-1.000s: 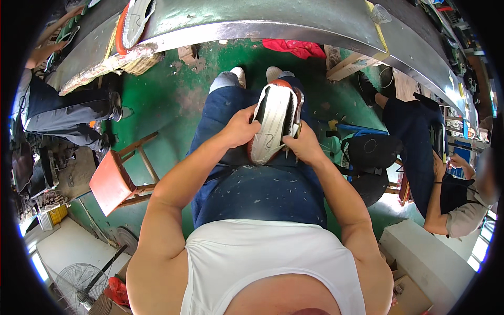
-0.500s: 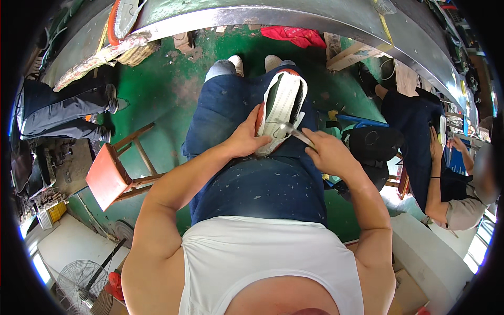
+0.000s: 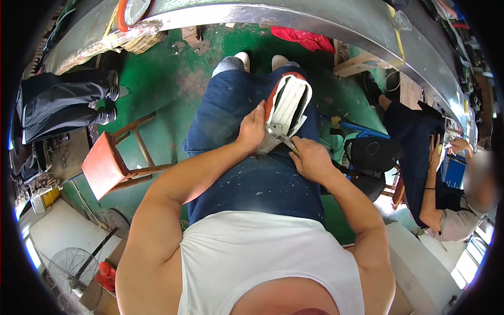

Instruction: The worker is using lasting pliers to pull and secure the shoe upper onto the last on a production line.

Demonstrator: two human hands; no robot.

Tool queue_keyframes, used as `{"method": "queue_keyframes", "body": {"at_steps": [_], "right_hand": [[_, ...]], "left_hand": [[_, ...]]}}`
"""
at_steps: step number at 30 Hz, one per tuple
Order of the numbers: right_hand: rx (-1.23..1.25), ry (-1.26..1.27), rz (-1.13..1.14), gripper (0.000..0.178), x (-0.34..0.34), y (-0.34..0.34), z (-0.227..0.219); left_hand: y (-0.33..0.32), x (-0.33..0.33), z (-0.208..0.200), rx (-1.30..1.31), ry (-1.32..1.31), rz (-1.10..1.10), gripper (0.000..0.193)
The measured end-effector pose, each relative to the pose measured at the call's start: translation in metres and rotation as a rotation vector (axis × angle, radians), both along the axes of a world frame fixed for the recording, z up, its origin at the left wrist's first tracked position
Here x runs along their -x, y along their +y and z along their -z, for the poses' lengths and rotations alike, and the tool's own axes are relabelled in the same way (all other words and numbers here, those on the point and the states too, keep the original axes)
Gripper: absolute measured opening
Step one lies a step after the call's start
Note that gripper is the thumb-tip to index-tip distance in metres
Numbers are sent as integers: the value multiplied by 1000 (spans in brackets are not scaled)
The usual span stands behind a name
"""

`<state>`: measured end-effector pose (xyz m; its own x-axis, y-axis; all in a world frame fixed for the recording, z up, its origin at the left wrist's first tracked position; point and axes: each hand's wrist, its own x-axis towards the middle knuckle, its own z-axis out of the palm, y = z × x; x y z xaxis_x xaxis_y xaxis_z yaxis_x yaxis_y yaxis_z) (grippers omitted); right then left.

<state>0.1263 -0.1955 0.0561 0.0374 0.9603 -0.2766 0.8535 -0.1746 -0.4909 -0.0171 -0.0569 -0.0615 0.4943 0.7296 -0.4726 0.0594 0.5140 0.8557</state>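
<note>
A shoe upper (image 3: 291, 100) with reddish-brown sides lies sole side up across my lap, its white underside facing me. My left hand (image 3: 254, 127) is closed on its left edge, fingers along the side. In my right hand (image 3: 313, 159) is a pair of metal pincers (image 3: 286, 140), gripped by the handles. The jaws of the pincers touch the shoe upper at its near left edge, close to my left hand. Whether they pinch the material there is too small to tell. My dark blue apron (image 3: 252, 184) lies under the shoe, flecked with pale scraps.
A metal-edged workbench (image 3: 220, 21) runs across the front. At left stands a wooden stool (image 3: 105, 165) with a red seat, near another person's legs (image 3: 68, 107). At right, a co-worker (image 3: 436, 173) sits beside a black padded seat (image 3: 373, 153). A fan (image 3: 73, 270) stands behind, lower left.
The pincers have moved left and down, from over the middle of the sole to its near left edge. The shoe upper has tilted to the right, showing more of its reddish side.
</note>
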Motion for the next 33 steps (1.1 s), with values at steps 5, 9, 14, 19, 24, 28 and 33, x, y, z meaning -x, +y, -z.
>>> {"method": "queue_keyframes", "body": {"at_steps": [5, 9, 14, 19, 24, 28, 33], "right_hand": [[6, -48, 18, 44, -17, 10, -17], [-17, -325, 16, 53, -27, 33, -19], [60, -168, 128, 41, -35, 26, 5], [-245, -83, 255, 31, -30, -4, 42], [3, -13, 216, 24, -60, 0, 16], [556, 361, 293, 27, -81, 22, -22], [-96, 135, 333, 34, -60, 41, 19]], "left_hand": [[9, 3, -24, -537, 291, 218, 53], [15, 3, -23, -864, 233, 319, 50], [21, 7, -27, -950, 236, 452, 53], [30, 5, -47, -1077, 205, 632, 56], [40, 1, -55, -1132, 364, 869, 60], [51, -13, -80, -945, 588, 1106, 61], [50, -25, -95, -974, 598, 1174, 62]]}}
